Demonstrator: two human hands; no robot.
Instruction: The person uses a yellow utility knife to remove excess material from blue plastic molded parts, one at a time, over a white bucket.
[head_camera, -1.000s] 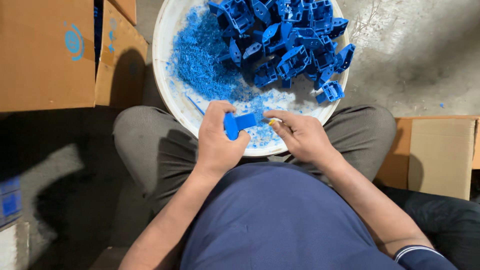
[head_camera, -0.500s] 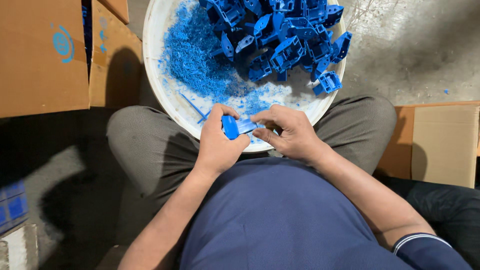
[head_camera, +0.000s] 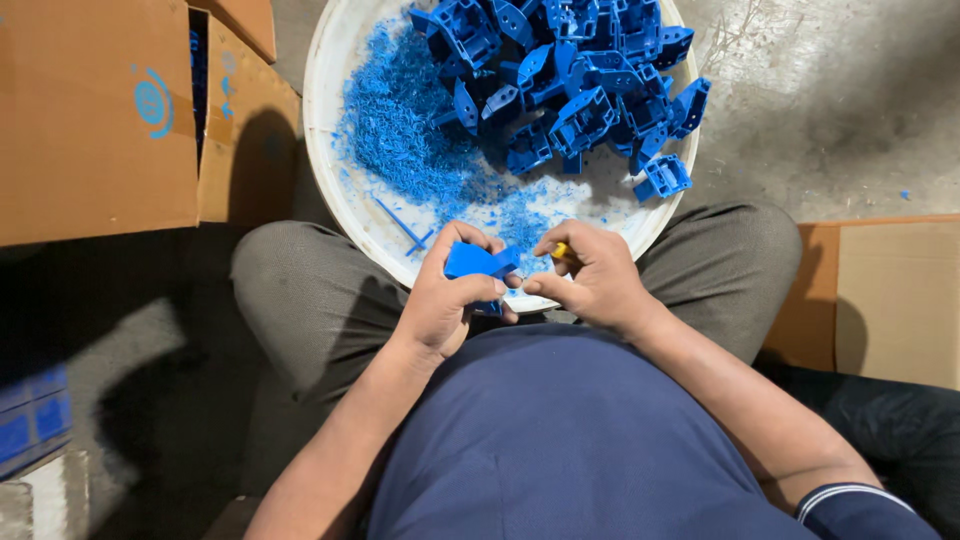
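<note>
My left hand (head_camera: 440, 300) grips a small blue plastic part (head_camera: 480, 263) over my lap, at the near rim of a white round basin (head_camera: 325, 130). My right hand (head_camera: 590, 275) is closed around a small tool with a yellow tip (head_camera: 560, 250), held against the part's right end. In the basin's far half lies a heap of several similar blue plastic parts (head_camera: 580, 80). Blue plastic shavings (head_camera: 410, 140) cover its left and near side.
An open cardboard box (head_camera: 110, 110) stands at the left, with blue items inside. A second cardboard box (head_camera: 890, 300) sits at the right beside my knee. Bare concrete floor (head_camera: 840, 100) lies beyond the basin. My knees flank the basin.
My hands have stayed together at the basin's near rim. The blue part has turned slightly in my left hand while the right hand keeps working at its end.
</note>
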